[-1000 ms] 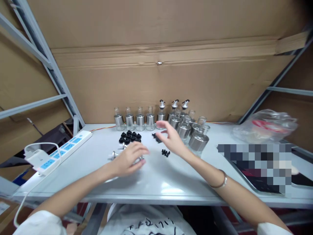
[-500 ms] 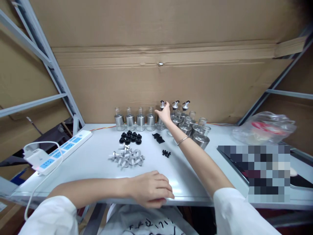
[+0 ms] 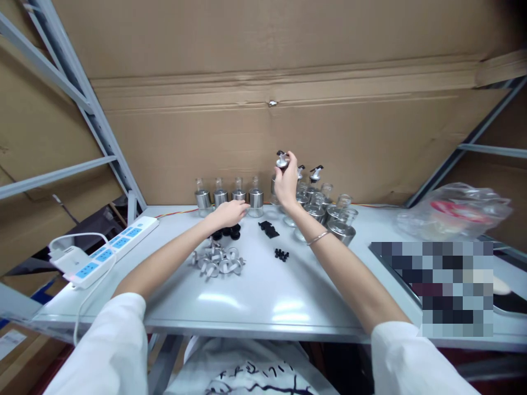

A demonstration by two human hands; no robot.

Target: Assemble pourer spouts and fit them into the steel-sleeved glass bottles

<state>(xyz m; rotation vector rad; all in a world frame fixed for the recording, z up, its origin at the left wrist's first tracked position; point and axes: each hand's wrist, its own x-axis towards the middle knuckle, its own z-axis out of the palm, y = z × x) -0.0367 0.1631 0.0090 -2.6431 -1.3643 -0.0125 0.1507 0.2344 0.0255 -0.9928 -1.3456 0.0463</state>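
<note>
My right hand [image 3: 287, 180] is closed around a pourer spout [image 3: 282, 160], silver with a black flap, raised above the row of bottles. A bottle [image 3: 273, 190] stands just behind that hand, partly hidden by it. My left hand [image 3: 230, 213] is open, fingers stretched to the right, above the black stoppers [image 3: 234, 232] and in front of the glass bottles with metal bands [image 3: 256, 198]. Below it lies a pile of silver spout pieces [image 3: 218, 261]. Black flaps [image 3: 269, 229] and small black caps [image 3: 281, 254] lie between my arms.
More banded bottles [image 3: 341, 226] stand at the right, some topped with a spout [image 3: 316, 173]. A power strip [image 3: 119, 247] with a cable lies at the left. A plastic bag [image 3: 453, 211] and a pixelated dark item sit at the right. Cardboard [image 3: 230, 137] closes off the back.
My left hand has gone from the table's front edge forward to above the black stoppers. My right hand has risen with the pourer spout, up from the bottle row.
</note>
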